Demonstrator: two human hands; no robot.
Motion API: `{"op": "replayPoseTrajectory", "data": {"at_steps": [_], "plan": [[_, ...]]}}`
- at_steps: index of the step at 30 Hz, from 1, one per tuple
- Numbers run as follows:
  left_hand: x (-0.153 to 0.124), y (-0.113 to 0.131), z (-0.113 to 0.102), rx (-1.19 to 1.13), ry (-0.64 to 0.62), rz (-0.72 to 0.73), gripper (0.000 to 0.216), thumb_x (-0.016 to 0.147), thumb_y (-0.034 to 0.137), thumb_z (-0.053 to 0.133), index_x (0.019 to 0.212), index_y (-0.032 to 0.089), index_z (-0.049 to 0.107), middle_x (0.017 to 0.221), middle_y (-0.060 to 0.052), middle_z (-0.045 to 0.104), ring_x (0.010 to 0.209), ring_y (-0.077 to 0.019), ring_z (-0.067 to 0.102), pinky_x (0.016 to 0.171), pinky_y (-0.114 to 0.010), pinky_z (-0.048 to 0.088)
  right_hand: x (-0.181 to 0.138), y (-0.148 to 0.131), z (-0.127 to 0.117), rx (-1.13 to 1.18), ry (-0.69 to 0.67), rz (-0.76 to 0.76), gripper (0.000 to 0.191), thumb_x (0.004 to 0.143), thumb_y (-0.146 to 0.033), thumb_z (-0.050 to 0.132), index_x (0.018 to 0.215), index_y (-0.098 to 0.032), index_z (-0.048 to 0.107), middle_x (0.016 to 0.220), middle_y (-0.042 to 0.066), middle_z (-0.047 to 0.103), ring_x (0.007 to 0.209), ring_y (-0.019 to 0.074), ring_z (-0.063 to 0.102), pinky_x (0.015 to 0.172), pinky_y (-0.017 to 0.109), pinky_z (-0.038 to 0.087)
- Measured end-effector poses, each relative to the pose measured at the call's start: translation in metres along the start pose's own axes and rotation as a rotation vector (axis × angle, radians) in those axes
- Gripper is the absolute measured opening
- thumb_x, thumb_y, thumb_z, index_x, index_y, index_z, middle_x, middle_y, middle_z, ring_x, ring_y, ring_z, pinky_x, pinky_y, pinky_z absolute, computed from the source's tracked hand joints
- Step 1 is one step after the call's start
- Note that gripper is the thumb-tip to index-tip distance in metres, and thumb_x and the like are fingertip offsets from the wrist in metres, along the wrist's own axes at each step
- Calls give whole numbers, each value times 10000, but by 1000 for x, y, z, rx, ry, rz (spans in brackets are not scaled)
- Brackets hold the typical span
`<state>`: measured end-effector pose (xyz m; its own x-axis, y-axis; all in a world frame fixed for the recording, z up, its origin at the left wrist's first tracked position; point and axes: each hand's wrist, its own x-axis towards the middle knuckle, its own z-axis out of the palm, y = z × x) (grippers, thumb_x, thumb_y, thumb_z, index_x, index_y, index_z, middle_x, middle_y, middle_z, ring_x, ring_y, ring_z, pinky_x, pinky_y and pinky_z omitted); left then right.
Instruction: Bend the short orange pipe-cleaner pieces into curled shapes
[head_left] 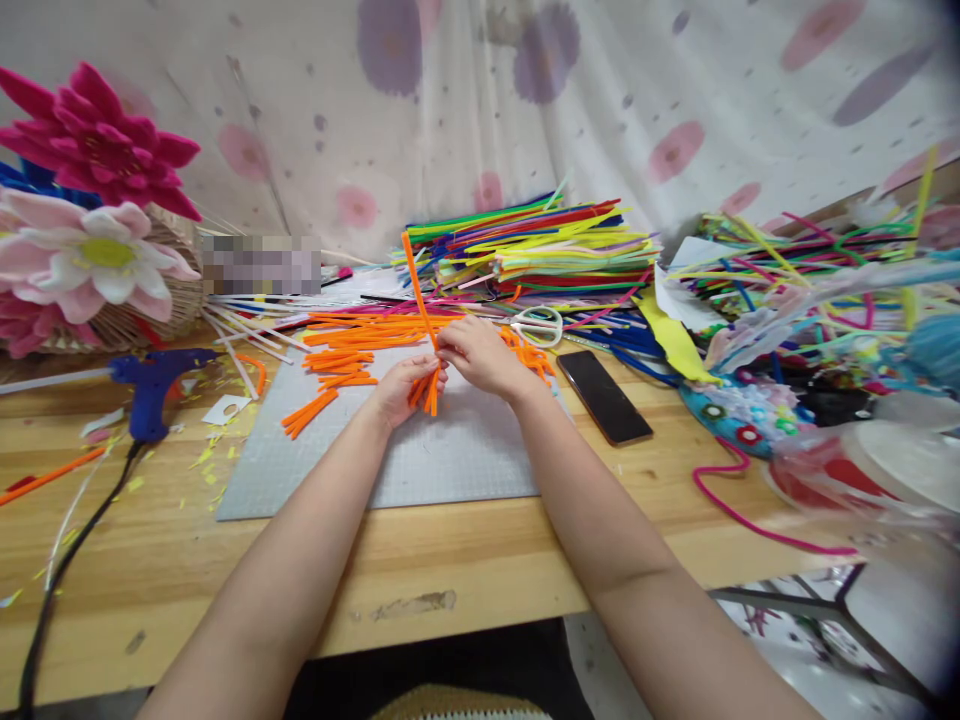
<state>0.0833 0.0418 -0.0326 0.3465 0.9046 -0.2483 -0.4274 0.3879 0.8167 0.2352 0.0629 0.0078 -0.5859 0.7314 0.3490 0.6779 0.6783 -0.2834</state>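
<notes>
My left hand (405, 388) is closed round a small bunch of orange pipe cleaners (430, 395), whose lower ends fan out below the fingers. From the top of the bunch one long orange pipe cleaner (415, 275) rises, leaning slightly left. My right hand (474, 352) pinches at the upper part of the same bunch, close against the left fingers. Both hands are above a grey cutting mat (457, 470). Short cut orange pieces (337, 362) lie in little piles on its left side, longer orange pipe cleaners (360, 328) behind, and bent orange pieces (529, 352) beyond my right hand.
A blue glue gun (150, 390) with a black cord lies at left, near felt-like flowers (97, 250). White-handled scissors (541, 326) and a phone (604, 397) are to the right. Behind is a heap of coloured pipe cleaners (532, 245); a plastic-wrapped tub (862, 465) stands far right.
</notes>
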Motion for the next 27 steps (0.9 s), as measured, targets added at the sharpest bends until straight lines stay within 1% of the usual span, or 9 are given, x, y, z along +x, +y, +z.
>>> {"op": "replayPoseTrajectory", "data": {"at_steps": [4, 9, 11, 14, 17, 19, 23, 25, 27], "plan": [[2, -5, 6, 296, 144, 153, 119, 682, 200, 642, 669, 142, 538, 587, -13, 597, 505, -104, 559, 539, -220, 440, -1, -5, 0, -136, -16, 25, 175, 835, -215, 443, 836, -162, 611, 910, 89, 626, 888, 213, 462, 774, 336, 283], [-3, -12, 16, 1183, 493, 518, 143, 752, 273, 567, 645, 184, 535, 662, -49, 591, 708, -184, 575, 601, -249, 345, -1, -6, 11, -145, -7, 190, 174, 807, -185, 452, 811, -148, 622, 896, 99, 634, 881, 218, 489, 750, 334, 315], [-6, -15, 19, 1407, 561, 566, 161, 792, 294, 514, 676, 188, 546, 711, -80, 598, 753, -211, 576, 602, -261, 314, -1, -6, 16, -123, -5, 244, 179, 804, -179, 447, 820, -152, 623, 912, 98, 633, 885, 215, 500, 734, 325, 333], [-7, -17, 20, 1529, 584, 554, 192, 827, 309, 457, 728, 184, 565, 755, -107, 609, 749, -223, 578, 595, -269, 294, -1, -8, 20, -111, 8, 297, 192, 813, -188, 434, 837, -158, 623, 939, 101, 627, 890, 214, 513, 697, 313, 348], [-6, -17, 17, 1499, 589, 521, 180, 824, 309, 458, 781, 189, 585, 785, -98, 627, 731, -216, 581, 600, -274, 302, -1, -8, 22, -94, 19, 325, 186, 816, -224, 448, 816, -163, 623, 931, 100, 624, 877, 208, 517, 674, 298, 348], [-3, -17, 13, 1368, 569, 508, 154, 803, 308, 489, 805, 200, 599, 793, -76, 638, 732, -205, 585, 612, -273, 324, -1, -6, 21, -46, 34, 341, 174, 810, -259, 472, 790, -168, 619, 901, 85, 625, 851, 194, 516, 664, 284, 341], [7, -20, 10, 785, 439, 475, 155, 766, 320, 534, 794, 184, 604, 750, -36, 636, 665, -155, 596, 592, -246, 388, -1, 8, 14, 162, 54, 346, 230, 804, -365, 492, 793, -165, 606, 780, 37, 606, 709, 137, 491, 612, 244, 317], [11, -22, 12, 503, 391, 437, 179, 731, 334, 573, 770, 162, 605, 722, -26, 625, 614, -133, 591, 551, -229, 403, -2, 15, 10, 271, 3, 324, 261, 804, -388, 484, 776, -155, 599, 688, 10, 572, 620, 108, 451, 574, 230, 297], [13, -23, 15, 329, 390, 410, 213, 679, 346, 630, 753, 147, 616, 702, -19, 619, 592, -119, 586, 525, -214, 405, -3, 19, 8, 345, -43, 284, 256, 790, -381, 498, 726, -148, 581, 640, -8, 536, 593, 94, 430, 564, 221, 290]]}}
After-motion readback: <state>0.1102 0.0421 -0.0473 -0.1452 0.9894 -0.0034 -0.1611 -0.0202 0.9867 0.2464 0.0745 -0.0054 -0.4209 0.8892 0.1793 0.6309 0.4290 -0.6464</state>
